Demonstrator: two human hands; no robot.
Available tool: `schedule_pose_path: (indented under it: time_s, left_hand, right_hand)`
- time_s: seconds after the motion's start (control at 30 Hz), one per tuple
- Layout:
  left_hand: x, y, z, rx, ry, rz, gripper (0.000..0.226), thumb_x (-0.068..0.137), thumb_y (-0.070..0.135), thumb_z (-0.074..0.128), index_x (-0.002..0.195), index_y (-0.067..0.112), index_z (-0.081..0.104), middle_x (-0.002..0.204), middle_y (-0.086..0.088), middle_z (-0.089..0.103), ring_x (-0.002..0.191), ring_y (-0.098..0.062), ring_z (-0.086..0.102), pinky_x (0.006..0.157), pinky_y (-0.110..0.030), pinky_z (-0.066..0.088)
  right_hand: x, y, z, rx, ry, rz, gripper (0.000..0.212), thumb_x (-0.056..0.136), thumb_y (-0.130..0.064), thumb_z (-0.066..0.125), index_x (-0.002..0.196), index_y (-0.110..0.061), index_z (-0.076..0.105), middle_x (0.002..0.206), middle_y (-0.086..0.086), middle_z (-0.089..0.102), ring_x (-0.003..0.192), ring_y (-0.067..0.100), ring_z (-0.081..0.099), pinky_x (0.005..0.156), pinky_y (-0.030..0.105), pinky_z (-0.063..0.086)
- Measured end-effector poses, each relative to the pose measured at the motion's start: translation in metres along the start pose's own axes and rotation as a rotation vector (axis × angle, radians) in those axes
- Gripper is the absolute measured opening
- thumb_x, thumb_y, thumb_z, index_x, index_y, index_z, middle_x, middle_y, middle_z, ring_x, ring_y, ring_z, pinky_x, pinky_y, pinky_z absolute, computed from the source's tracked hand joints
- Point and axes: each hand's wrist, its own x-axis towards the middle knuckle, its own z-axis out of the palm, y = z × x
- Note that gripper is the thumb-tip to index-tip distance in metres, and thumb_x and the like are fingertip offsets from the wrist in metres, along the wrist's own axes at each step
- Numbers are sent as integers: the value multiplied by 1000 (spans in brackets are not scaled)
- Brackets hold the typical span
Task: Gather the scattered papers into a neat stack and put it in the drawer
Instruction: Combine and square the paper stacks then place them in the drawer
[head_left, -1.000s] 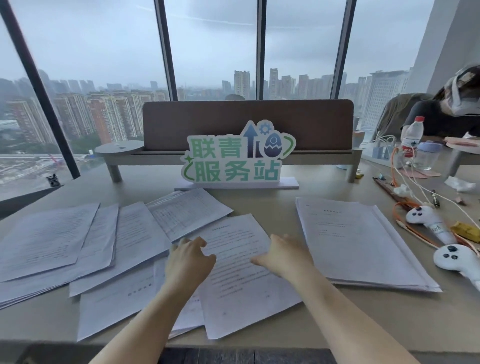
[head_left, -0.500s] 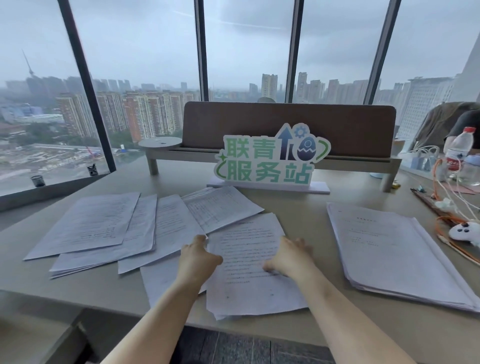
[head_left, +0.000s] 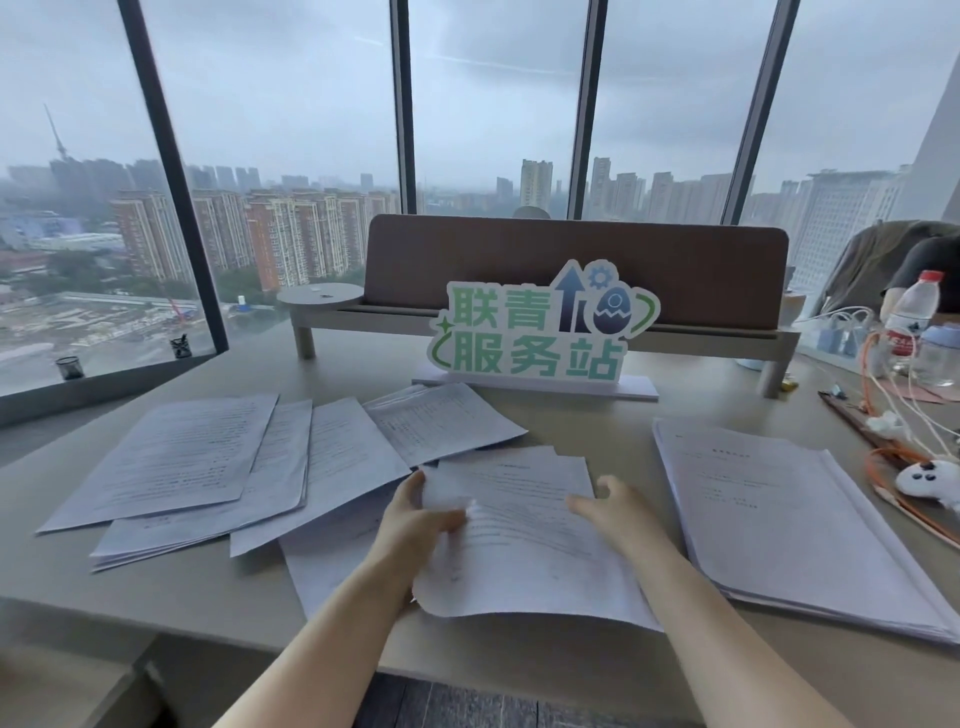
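Printed white sheets lie scattered over the left half of the beige desk (head_left: 519, 654): a fanned group (head_left: 171, 462) at the left, one angled sheet (head_left: 447, 421) toward the sign. In front of me a small bundle of sheets (head_left: 524, 540) is lifted at its left edge. My left hand (head_left: 415, 519) grips that edge, thumb on top. My right hand (head_left: 613, 514) rests on the bundle's right side with its fingers spread. A thick neat stack of paper (head_left: 779, 514) lies at the right. No drawer is visible.
A green and white sign (head_left: 540, 332) stands mid-desk before a brown divider (head_left: 571, 265) on a low shelf. At the right are a water bottle (head_left: 911, 317), orange and white cables (head_left: 893, 415) and a white controller (head_left: 930, 475). A person sits at the far right.
My left hand has taken hold of the centre sheets' left edge and raised it off the desk. My right hand stays on them. The view has shifted left.
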Motion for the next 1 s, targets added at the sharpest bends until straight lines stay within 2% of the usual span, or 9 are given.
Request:
schedule_pose_path:
  time_s: [0.1,0.2,0.27,0.37,0.47,0.6,0.8,0.93,1.0]
  left_hand:
    - [0,6,10,-52,-94,82,76,78,1,73,140,31,40,121,2,58,94,-14,66,64,-17,52]
    - [-2,14,22,-97,-186,115,71,81,-4,68,135,36,45,119,2,60,94,-22,70,75,-32,59]
    - [-3,19,27,-68,-232,150,71,83,-4,66,137,36,44,120,3,58,98,-24,69,82,-37,58]
    - [-1,27,30,-31,-301,204,80,82,-5,65,142,39,36,126,-4,59,101,-25,68,89,-44,55]
    - [0,36,29,10,-350,273,92,79,-1,67,148,41,22,128,-8,61,104,-26,68,94,-50,51]
    - [0,50,16,-56,-389,348,82,75,-1,64,142,37,36,122,-6,67,103,-29,68,86,-46,56]
    - [14,47,-37,137,-143,263,38,93,12,55,129,24,58,99,1,74,83,-19,69,66,-28,55]
    - [31,29,-82,356,43,193,43,89,10,59,132,12,54,110,-5,69,87,-21,65,68,-27,49]
    - [37,24,-103,509,140,229,47,84,15,64,130,15,56,115,-4,68,96,-19,64,78,-27,49]
  right_hand:
    - [8,9,-14,238,-27,104,64,87,-34,69,140,-5,45,141,13,50,122,31,52,102,39,43]
    - [14,18,-20,462,-45,166,82,83,-24,75,150,-9,31,154,12,36,136,33,42,110,45,37]
    - [15,23,-21,556,-13,220,84,81,-13,76,150,-7,29,150,16,39,132,37,44,106,46,41]
    - [17,32,-23,721,-25,327,56,77,-8,76,127,8,56,113,24,65,102,39,64,94,54,51]
    - [14,30,-26,879,-62,336,30,73,-12,81,99,1,71,91,22,73,82,34,69,76,46,58]
    - [13,9,-27,979,24,124,20,77,-8,78,95,-5,70,89,17,76,83,36,72,77,48,59]
    - [22,-10,3,795,-10,54,22,82,-3,70,103,-9,69,90,15,76,81,36,73,76,53,60]
    - [27,-19,31,682,-53,14,19,88,-1,61,101,-13,67,94,13,74,83,36,73,79,55,59]
    - [30,-23,41,676,-80,7,18,90,-4,60,102,-16,65,96,12,74,83,35,73,76,54,60]
